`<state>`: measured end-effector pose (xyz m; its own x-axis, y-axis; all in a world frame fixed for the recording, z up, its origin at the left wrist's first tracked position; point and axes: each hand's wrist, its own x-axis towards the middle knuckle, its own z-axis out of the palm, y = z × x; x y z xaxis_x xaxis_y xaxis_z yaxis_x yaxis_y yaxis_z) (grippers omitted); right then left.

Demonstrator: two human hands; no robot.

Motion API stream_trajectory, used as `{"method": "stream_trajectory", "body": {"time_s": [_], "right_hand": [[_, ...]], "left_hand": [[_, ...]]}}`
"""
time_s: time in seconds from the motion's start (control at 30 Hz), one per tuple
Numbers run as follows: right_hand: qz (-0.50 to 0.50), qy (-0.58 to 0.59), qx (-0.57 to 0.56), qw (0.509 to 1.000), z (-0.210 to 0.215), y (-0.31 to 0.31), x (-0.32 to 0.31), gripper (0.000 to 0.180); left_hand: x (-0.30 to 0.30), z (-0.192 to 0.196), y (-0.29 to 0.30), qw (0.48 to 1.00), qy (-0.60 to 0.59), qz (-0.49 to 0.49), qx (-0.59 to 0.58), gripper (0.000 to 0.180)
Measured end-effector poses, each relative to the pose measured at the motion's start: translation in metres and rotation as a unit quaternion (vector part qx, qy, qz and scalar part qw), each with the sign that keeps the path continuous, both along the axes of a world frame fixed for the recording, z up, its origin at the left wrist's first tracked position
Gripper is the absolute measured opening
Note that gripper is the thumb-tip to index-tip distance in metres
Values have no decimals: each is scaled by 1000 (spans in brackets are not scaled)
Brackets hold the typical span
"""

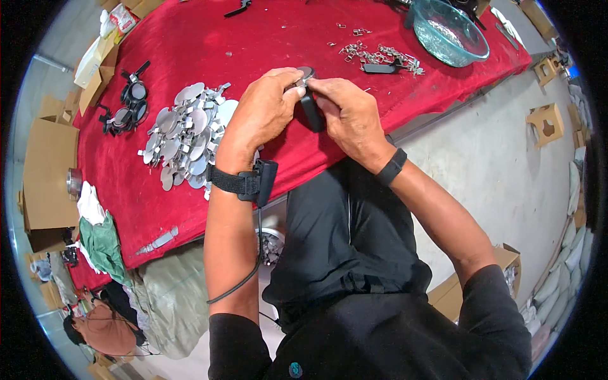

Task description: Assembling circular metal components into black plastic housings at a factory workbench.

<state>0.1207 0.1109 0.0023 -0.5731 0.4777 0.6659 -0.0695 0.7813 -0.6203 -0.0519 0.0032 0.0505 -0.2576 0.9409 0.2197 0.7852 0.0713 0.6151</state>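
Note:
Both hands meet over the near part of the red cloth. My left hand (263, 107) is closed, its thumb and fingers gripping a black handle part (310, 113) near its top, where a round grey disc shows. From the other side my right hand (351, 114) pinches the same part at the joint below the disc. Whatever small piece sits between the fingertips is too hidden to make out. Left of my left hand lies a heap of round grey metal discs with tabs (190, 130). Farther right, small wire clips (354, 49) lie scattered beside a loose black handle (380, 68).
Several black parts with discs (132, 101) lie at the table's left. A clear bowl (451, 38) stands far right. Cardboard boxes (50, 171) and a green cloth (101, 244) flank the left edge. Below the table is a bucket of metal pieces (272, 247).

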Motion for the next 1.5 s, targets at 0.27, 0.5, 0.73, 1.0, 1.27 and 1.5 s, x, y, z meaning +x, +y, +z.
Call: {"method": "stream_trajectory", "body": {"time_s": [0.27,0.5,0.73,1.0,1.27,1.5], "right_hand": [[-21,-28,126,991,2,-4,1,38],[-33,-20,109,993,2,0,5,40],[-102,-110,101,984,8,60,52,27],[-11,-305,106,946,27,109,67,19],[21,-283,131,950,17,111,55,13],[21,-253,158,954,13,103,60,11]], "left_hand": [[3,-3,2,1000,16,24,12,42],[3,-1,2,1000,0,20,8,40],[-4,0,1,1000,-2,9,-10,40],[1,7,4,999,42,8,-5,37],[1,6,4,1000,18,22,5,38],[11,10,6,998,-14,57,16,37]]}}
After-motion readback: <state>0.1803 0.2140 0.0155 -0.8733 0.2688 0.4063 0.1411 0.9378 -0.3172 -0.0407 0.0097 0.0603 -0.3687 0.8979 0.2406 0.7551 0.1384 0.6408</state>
